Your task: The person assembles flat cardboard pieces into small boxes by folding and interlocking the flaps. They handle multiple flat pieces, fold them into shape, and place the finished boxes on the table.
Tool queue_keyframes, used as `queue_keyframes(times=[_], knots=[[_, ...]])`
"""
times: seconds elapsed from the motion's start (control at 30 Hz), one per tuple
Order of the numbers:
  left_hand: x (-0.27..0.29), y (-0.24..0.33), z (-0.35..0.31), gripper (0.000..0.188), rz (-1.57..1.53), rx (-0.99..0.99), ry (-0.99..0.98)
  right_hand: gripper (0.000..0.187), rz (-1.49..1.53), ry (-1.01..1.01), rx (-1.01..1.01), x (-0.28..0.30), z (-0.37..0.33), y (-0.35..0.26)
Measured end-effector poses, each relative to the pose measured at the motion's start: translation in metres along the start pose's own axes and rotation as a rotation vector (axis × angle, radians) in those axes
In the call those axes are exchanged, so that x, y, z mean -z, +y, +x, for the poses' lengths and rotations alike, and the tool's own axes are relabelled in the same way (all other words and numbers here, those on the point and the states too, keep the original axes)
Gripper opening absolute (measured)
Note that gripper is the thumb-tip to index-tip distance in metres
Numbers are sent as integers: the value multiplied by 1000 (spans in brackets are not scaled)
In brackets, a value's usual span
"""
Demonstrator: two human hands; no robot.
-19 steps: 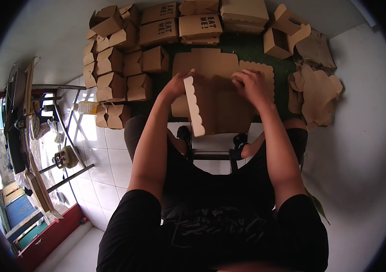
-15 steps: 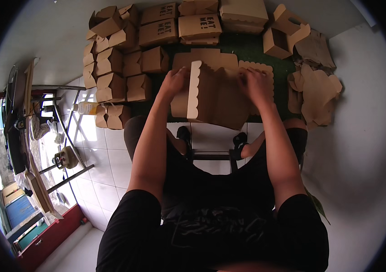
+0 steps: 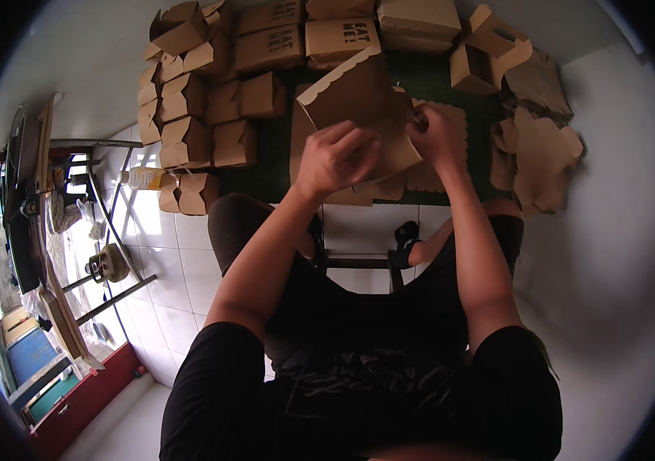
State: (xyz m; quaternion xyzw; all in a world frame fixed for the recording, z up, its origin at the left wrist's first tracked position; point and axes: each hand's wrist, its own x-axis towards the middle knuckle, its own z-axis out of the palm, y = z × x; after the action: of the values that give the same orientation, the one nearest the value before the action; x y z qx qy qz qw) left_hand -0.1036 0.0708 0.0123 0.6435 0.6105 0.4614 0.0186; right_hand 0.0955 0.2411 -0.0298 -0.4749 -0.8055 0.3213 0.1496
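A partly folded brown cardboard box (image 3: 358, 86) with a scalloped flap stands tilted over the table, its opening turned up. My right hand (image 3: 435, 138) pinches the box at its right corner. In front of the box's near left side is my left hand (image 3: 339, 157), its fingers curled in. Whatever those fingers may grip is hidden. Under the box lie flat cardboard blanks (image 3: 450, 123), one with a scalloped edge.
Folded small boxes (image 3: 183, 94) are stacked at the left, and larger printed boxes (image 3: 270, 50) line the back. An open box (image 3: 475, 69) and flat cutouts (image 3: 546, 157) sit at the right. A bottle (image 3: 143, 178) stands beside the left stack. The tabletop (image 3: 481, 169) is green.
The box has turned and tipped, its scalloped flap swinging away from me. My left hand has moved from the box's left side to its near side. My right hand stays at the right corner.
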Motion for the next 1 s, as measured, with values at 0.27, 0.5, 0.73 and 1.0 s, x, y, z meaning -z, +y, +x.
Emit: queue_keyframes(times=[0.27,0.5,0.73,1.0], knots=[[-41,-22,-29,29,-53,428,-284,37,44,-113,33,-13,-7,-8],[-35,-36,-25,36,-119,551,-299,39,134,-138,-14,-25,-6,0],[-38,-52,-20,35,-348,652,-387,28,594,-399,-180,-28,-6,6],[-38,-56,-19,34,-428,779,-432,32,612,-484,-191,-27,-12,-5]])
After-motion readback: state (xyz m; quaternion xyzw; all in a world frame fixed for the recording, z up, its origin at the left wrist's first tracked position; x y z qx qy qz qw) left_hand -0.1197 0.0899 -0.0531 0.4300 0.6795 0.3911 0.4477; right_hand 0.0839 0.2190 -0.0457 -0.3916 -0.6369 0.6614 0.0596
